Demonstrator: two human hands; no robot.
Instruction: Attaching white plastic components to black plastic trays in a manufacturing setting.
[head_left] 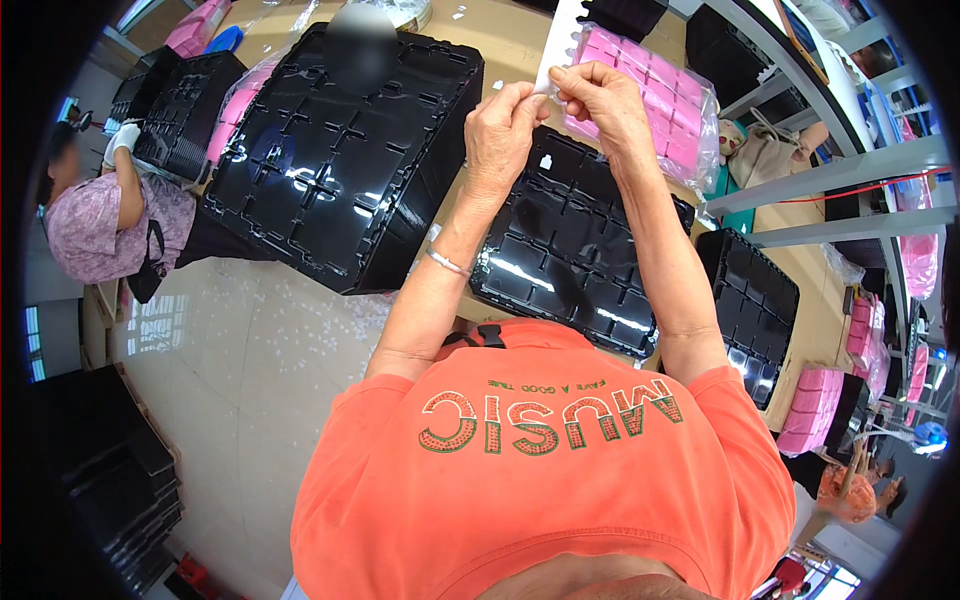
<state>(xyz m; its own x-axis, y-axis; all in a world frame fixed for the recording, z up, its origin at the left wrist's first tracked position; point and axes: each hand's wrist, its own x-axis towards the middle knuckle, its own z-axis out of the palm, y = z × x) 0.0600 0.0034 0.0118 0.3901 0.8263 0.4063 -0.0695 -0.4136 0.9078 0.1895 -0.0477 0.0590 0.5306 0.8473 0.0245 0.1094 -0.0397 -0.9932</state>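
Pinching a small white piece [545, 88] between both sets of fingers, the left hand [500, 125] and right hand [605, 100] meet above a black compartment tray [560, 260] on the worktop [500, 40], near a bag of pink items [665, 100].

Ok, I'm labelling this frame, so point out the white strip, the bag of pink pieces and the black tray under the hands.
white strip [560, 35], head view, upper part above the fingers.
bag of pink pieces [672, 105], head view, middle of the bag.
black tray [565, 255], head view, its centre compartments.
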